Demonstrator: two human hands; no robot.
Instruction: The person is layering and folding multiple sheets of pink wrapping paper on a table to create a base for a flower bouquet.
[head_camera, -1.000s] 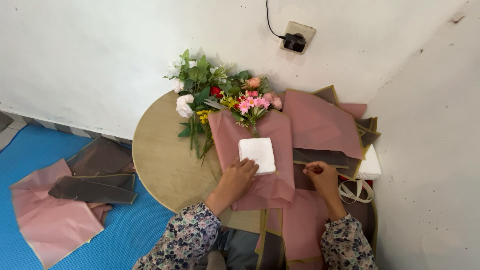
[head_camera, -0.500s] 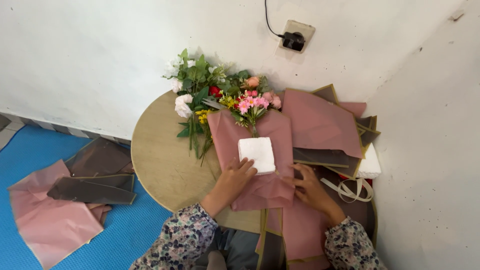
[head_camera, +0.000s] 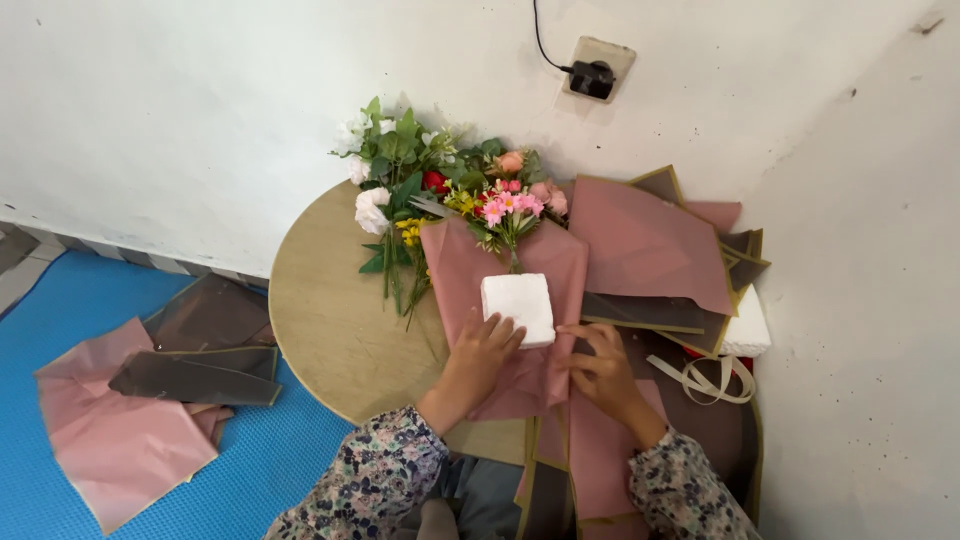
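A pink wrapping sheet (head_camera: 470, 275) lies on the round wooden table (head_camera: 330, 330), with a white foam block (head_camera: 518, 303) on it and pink flowers (head_camera: 505, 210) standing in the block. My left hand (head_camera: 485, 355) rests on the sheet, fingertips touching the block's lower left corner. My right hand (head_camera: 600, 368) presses on the sheet's lower right edge just right of the block, fingers spread. Whether it pinches the paper is unclear.
Loose flowers and greenery (head_camera: 400, 180) lie at the table's far side by the wall. More pink and dark sheets (head_camera: 650, 245), a second foam block (head_camera: 748, 330) and a beige ribbon (head_camera: 705, 378) sit right. Sheets (head_camera: 130, 420) lie on the blue floor mat. A wall socket (head_camera: 597, 70) is above.
My right hand has moved left from the right-hand sheets to the pink sheet's edge beside the foam block. My left hand has stayed at the block.
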